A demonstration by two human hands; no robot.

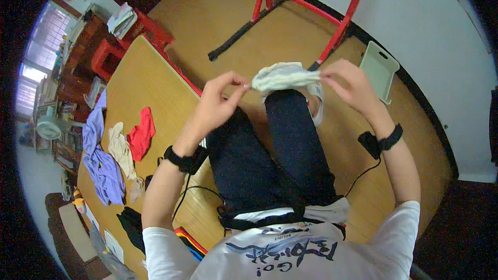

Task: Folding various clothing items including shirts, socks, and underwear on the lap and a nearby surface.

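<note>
Since the small pale cloth (285,76) hangs in the air between the 2 hands, above the person's dark trousers (270,155) and well away from the wooden surface (150,83) on the left, it is carried only by the fingertips. The left hand (218,101) pinches its left end between thumb and fingers, closed tight on the fabric, and the right hand (350,85) has the same closed grip on the right end. I judge this cloth very light and soft: it bunches into folds and droops a little in the middle, so it has no stiffness of its own. It does not look slippery or fragile, but so thin a piece may slide out of a loose pinch. The best place to hold it seems to be the ends or an edge, with both hands pulling gently apart to keep it flat. On the surface lie other garments, well apart from the hands: a red cloth (141,134), a beige one (122,153) and a lilac one (104,168). Behind the hands a red metal frame (342,21) stands on the wooden floor (290,31), and a pale flat board (379,70) leans near the wall.
</note>
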